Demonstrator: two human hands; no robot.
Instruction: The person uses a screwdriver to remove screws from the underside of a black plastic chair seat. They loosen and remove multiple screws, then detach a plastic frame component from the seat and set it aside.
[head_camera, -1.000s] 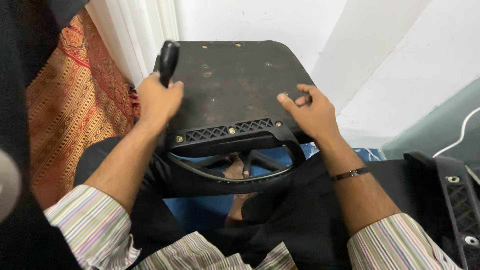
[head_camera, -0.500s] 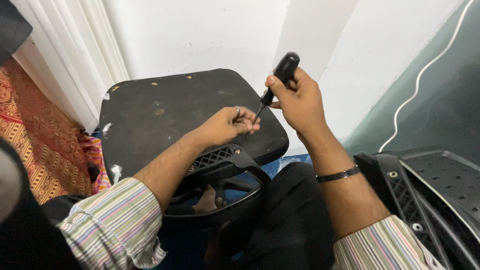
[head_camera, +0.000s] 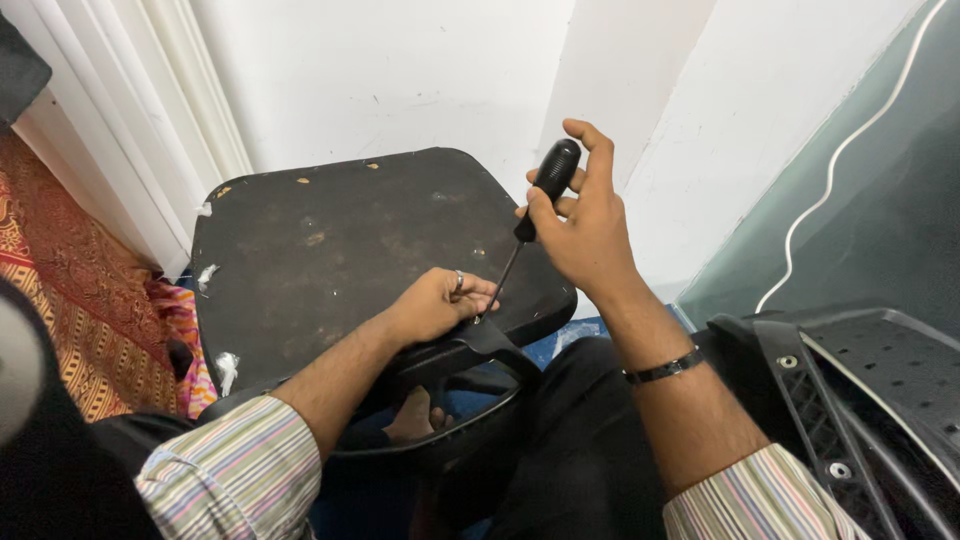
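Note:
A black chair seat (head_camera: 340, 250) lies underside up across my lap, with a black plastic armrest bracket (head_camera: 480, 340) along its near edge. My right hand (head_camera: 580, 225) grips the black handle of a screwdriver (head_camera: 535, 205), whose thin shaft slants down to the bracket's right end. My left hand (head_camera: 435, 305) rests on the bracket beside the screwdriver tip, its fingers pinched around the spot where the tip meets it. A ring shows on one finger. Whatever the fingers pinch is too small to make out.
A white wall and a white door frame (head_camera: 150, 120) stand behind the seat. A red and gold patterned cloth (head_camera: 60, 290) lies at the left. A second black chair part (head_camera: 860, 390) with screw holes sits at the right, beside a grey-green surface with a white cable (head_camera: 840, 170).
The screwdriver passed from my left hand to my right a second ago. Since half a second ago its tip has come down to the bracket, and my left hand has lowered onto the bracket.

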